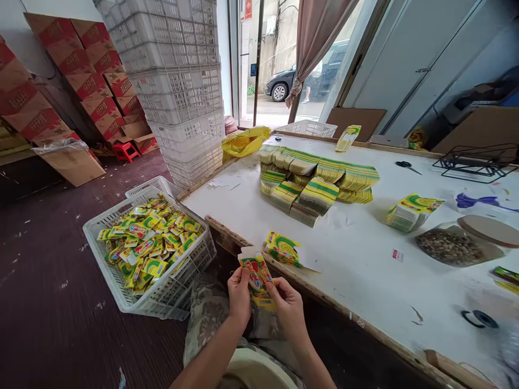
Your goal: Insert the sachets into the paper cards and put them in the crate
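At far left, red-and-brown cartons (91,81) stand piled along the wall, with a tall stack of white plastic crates (178,92) to their right. Nearer, on the floor, a pale crate (178,292) is heaped with small yellow-and-green packets (152,243). At centre, over the seated person's lap and just off the table's edge, the left hand (240,294) pinches the left side of a small yellow-and-red box (258,273), a pale flap standing out at its top; the right hand (288,305) grips its right side, thumb on top. Just beyond, a few flat yellow cartons (281,247) lie on the white table (352,265). Behind them are rows of bundled cartons (320,167). Farther right lie black scissors (404,164), a short carton stack (411,210) and a clear jar (450,247).
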Available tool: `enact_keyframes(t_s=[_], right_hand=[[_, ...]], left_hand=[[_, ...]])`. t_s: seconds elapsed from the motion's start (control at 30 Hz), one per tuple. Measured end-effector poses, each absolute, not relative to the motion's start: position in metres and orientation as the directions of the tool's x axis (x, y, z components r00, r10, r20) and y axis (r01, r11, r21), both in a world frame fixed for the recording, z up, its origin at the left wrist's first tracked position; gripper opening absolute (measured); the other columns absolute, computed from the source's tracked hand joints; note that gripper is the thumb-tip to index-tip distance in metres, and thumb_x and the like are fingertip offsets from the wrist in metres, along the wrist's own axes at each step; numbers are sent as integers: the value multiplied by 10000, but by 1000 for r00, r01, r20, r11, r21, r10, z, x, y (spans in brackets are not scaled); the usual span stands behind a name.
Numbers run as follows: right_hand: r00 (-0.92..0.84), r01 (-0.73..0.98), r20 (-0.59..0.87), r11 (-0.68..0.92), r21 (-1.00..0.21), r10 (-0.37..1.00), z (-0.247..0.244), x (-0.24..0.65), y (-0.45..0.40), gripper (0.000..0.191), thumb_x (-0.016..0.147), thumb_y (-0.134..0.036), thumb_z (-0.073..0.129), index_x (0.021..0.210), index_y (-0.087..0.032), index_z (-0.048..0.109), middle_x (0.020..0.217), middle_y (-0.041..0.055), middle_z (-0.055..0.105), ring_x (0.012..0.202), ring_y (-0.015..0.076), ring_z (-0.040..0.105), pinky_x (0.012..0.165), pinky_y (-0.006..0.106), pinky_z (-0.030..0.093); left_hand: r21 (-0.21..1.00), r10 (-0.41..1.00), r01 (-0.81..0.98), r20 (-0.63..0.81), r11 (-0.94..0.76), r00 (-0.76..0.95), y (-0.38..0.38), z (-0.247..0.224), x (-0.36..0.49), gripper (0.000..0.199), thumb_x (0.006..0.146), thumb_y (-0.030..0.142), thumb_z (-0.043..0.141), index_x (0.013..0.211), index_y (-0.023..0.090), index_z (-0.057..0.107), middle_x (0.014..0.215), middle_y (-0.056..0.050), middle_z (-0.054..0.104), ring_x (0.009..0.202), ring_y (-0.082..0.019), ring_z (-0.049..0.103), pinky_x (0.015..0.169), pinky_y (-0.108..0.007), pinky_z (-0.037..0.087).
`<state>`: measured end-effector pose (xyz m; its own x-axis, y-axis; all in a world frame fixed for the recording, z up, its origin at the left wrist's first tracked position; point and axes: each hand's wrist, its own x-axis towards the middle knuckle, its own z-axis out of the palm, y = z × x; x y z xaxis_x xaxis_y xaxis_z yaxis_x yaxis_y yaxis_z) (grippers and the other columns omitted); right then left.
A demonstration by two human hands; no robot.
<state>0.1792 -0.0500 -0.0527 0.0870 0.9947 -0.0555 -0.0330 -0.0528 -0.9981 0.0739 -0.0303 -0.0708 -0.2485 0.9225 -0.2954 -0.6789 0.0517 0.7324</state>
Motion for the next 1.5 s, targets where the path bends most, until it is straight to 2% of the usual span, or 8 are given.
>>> enact_keyframes(t_s=[0.5, 0.6, 0.7, 0.87, 1.0, 1.1, 1.27, 1.5], right_hand=[[-218, 480, 317, 384, -789, 923, -29, 224, -19, 252, 939, -354, 517, 988, -251, 741, 838, 65, 650, 754, 207, 610, 637, 296, 499], [-276, 623, 401, 480, -617, 873, -27, 229, -14, 258, 953, -286, 494, 1059, -289, 729, 877, 65, 655, 815, 227, 604, 754, 372, 506], [-387, 675, 473, 593, -439, 791, -22, 223, -12, 284, 940, -186, 505, 1059, -332, 718, 865, 31, 656, 877, 231, 596, 999, 503, 398], [-489, 644, 493, 679, -352, 720, -16, 207, -14, 323, 924, -134, 529, 1108, -353, 678, 927, 14, 660, 1120, 247, 565, 1170, 529, 180], [-162, 645, 565, 520, -560, 809, -16, 203, -14, 481, 916, -280, 586, 1383, -319, 477, 1386, 100, 479, 1340, 325, 389, 1124, 573, 271], [62, 467, 404, 331, -820, 913, -24, 196, -12, 605, 905, -404, 580, 1451, -236, 381, 1448, 147, 416, 1343, 333, 389, 1083, 562, 352], [-132, 56, -51, -44, -997, 990, -41, 182, -8, 476, 891, -502, 560, 1299, -258, 564, 1335, 98, 579, 1227, 292, 544, 1034, 485, 452], [-120, -9, -102, -104, -995, 988, -33, 183, -8, 494, 847, -580, 595, 1199, -237, 647, 1272, 108, 631, 1173, 301, 588, 998, 465, 487]], left_hand=[[896, 999, -443, -32, 38, 23, -3, -34, 9, 509, 787, 608, 634, 986, 148, 724, 961, -120, 731, 939, -258, 655, 858, -362, 488], [974, 989, -227, 52, -19, 138, 5, -18, -10, 655, 809, 691, 527, 1220, 193, 635, 1207, -148, 661, 1186, -307, 563, 1009, -420, 412], [985, 952, 153, 29, -79, 306, 9, -5, -16, 743, 695, 617, 713, 1311, 224, 576, 1381, -144, 550, 1304, -340, 464, 1108, -466, 317], [911, 893, 379, -28, -162, 448, 7, -8, 3, 871, 536, 435, 873, 1320, 228, 556, 1273, -120, 629, 1171, -339, 573, 1028, -444, 416], [928, 939, 347, 8, -134, 343, 1, -19, 12, 667, 654, 405, 804, 1253, 232, 569, 1107, -66, 686, 970, -261, 642, 839, -322, 495], [920, 948, 350, 65, -178, 311, -6, -25, 15, 679, 655, 394, 802, 1265, 240, 547, 1087, -66, 685, 949, -261, 642, 822, -315, 489], [893, 912, 314, 202, -321, 357, -17, -33, 23, 767, 725, 336, 747, 1405, 258, 401, 1312, -108, 597, 1142, -296, 604, 949, -363, 460], [882, 892, 306, 227, -359, 392, -18, -42, 24, 765, 714, 272, 736, 1389, 278, 376, 1320, -102, 570, 1170, -297, 585, 956, -369, 458]])
